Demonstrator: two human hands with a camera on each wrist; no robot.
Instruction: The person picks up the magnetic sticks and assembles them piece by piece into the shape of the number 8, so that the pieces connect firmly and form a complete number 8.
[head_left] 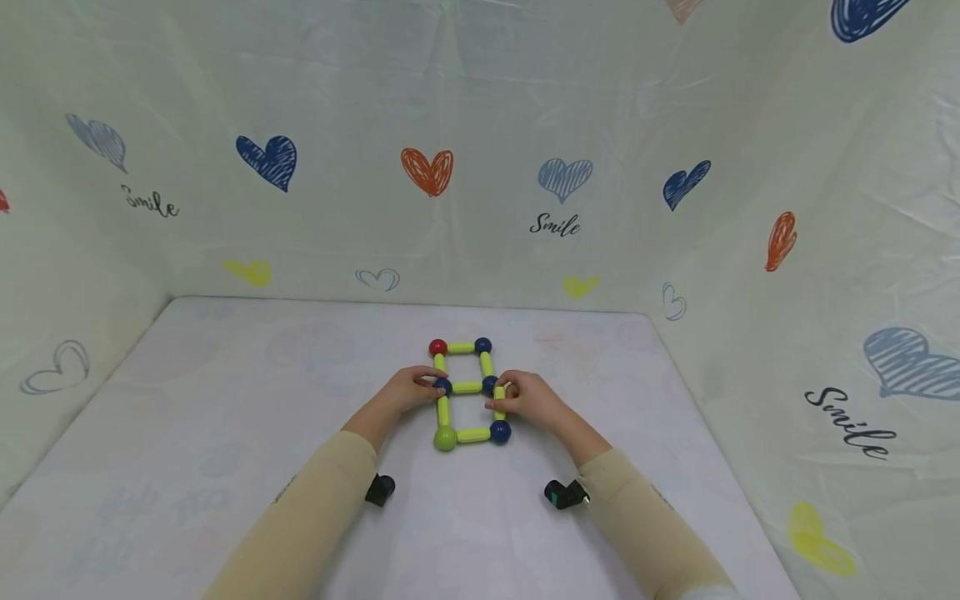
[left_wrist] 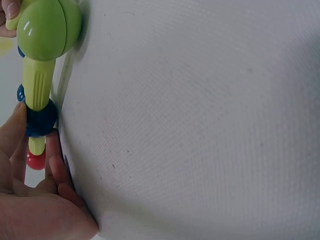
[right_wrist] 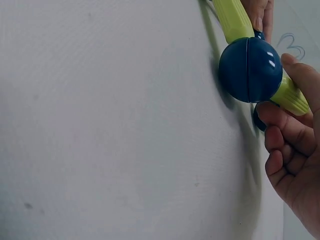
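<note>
A flat frame of yellow-green rods and balls lies in the middle of the table, forming two joined squares. At its far end are a red ball (head_left: 438,347) and a dark blue ball (head_left: 483,345); at its near end, a lime green ball (head_left: 446,438) and another blue ball (head_left: 500,432). My left hand (head_left: 408,388) pinches the middle left blue ball (left_wrist: 41,119) between thumb and fingers. With my right hand (head_left: 531,397) I pinch the near right rod (head_left: 499,403), beside the middle right blue ball (head_left: 489,385). In the right wrist view this rod (right_wrist: 292,96) sits askew behind the near blue ball.
Black wrist devices (head_left: 381,490) show beside both sleeves. A white table (head_left: 225,400) spreads around the frame. Behind and at the sides hangs a pale sheet (head_left: 480,100) printed with hearts and the word Smile.
</note>
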